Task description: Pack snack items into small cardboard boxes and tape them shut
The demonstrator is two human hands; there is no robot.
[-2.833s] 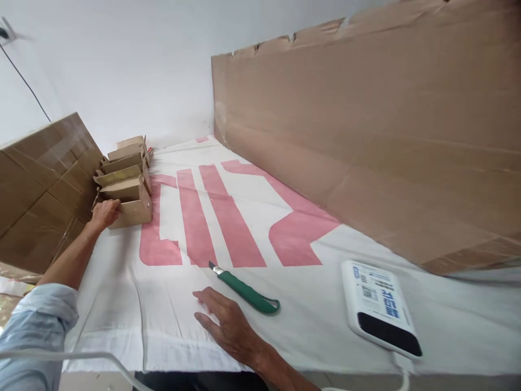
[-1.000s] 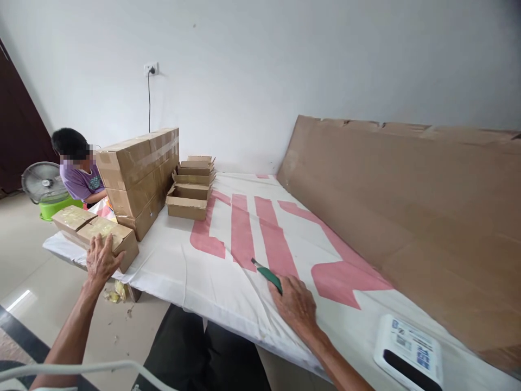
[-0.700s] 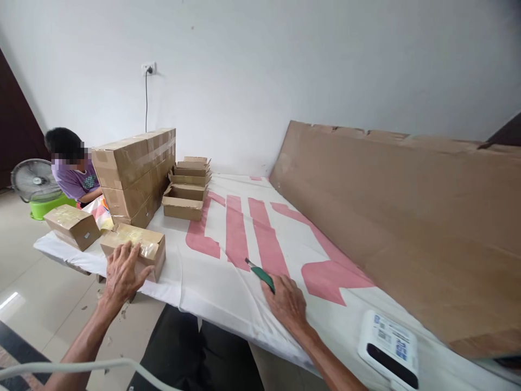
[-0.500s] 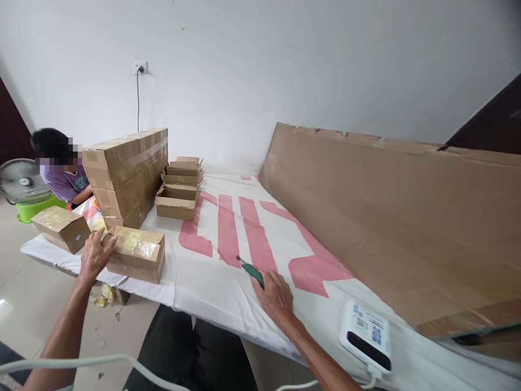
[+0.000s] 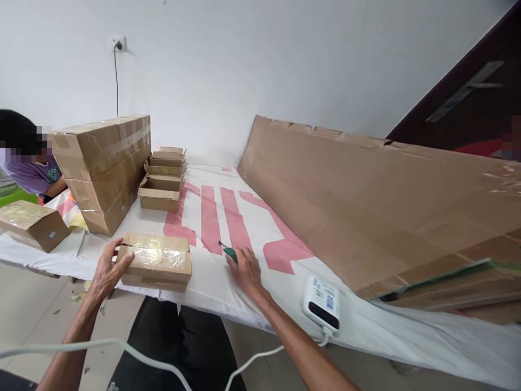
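Observation:
A closed cardboard box (image 5: 157,262), taped along its top, lies at the table's front edge. My left hand (image 5: 109,267) grips its left end, thumb over the near top edge and fingers at the far corner. To the right of the box, my right hand (image 5: 246,270) is closed around a green-handled utility knife (image 5: 228,251). The knife's tip points away and to the left, above the red-printed white cloth, apart from the box.
Stacked taped boxes (image 5: 108,163) and a row of open boxes (image 5: 160,202) stand behind. Another closed box (image 5: 35,222) sits left, near a person (image 5: 30,168) in purple. A large cardboard sheet (image 5: 345,201) leans at right. A white device (image 5: 321,303) with a cable lies nearby.
My left hand and the box have shifted right along the table edge, closer to my right hand. The view has turned right. The knife stays in my right hand.

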